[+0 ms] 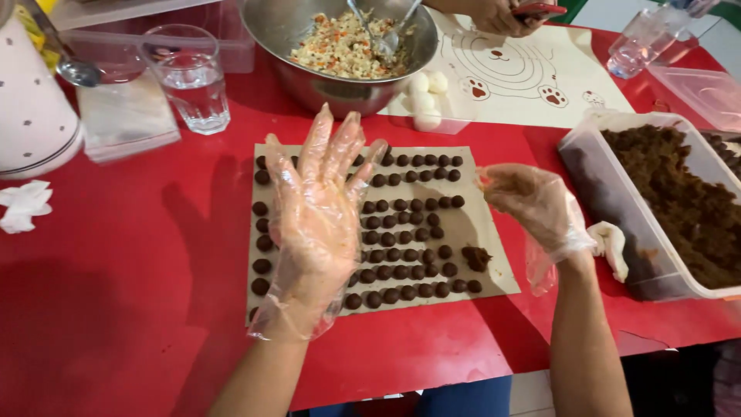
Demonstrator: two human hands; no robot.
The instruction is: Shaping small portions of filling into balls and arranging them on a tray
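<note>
My left hand [316, 208], in a loose clear plastic glove, hovers flat with fingers spread over a tan sheet [494, 262] lined with several rows of small dark brown balls [401, 228]. My right hand [529, 202], gloved too, is curled to the right of the sheet; whether it pinches a bit of brown paste I cannot tell. A rough lump of brown paste [477, 257] lies at the sheet's right side. A clear tub [617, 201] of brown paste [687, 205] stands at the right.
A steel bowl [309, 81] of chopped mixed filling with spoons sits at the back, white balls [426, 96] beside it on a printed mat [532, 85]. A water glass [193, 77], a white jug [31, 108], and another person's hand [494, 14] are at the table's far side.
</note>
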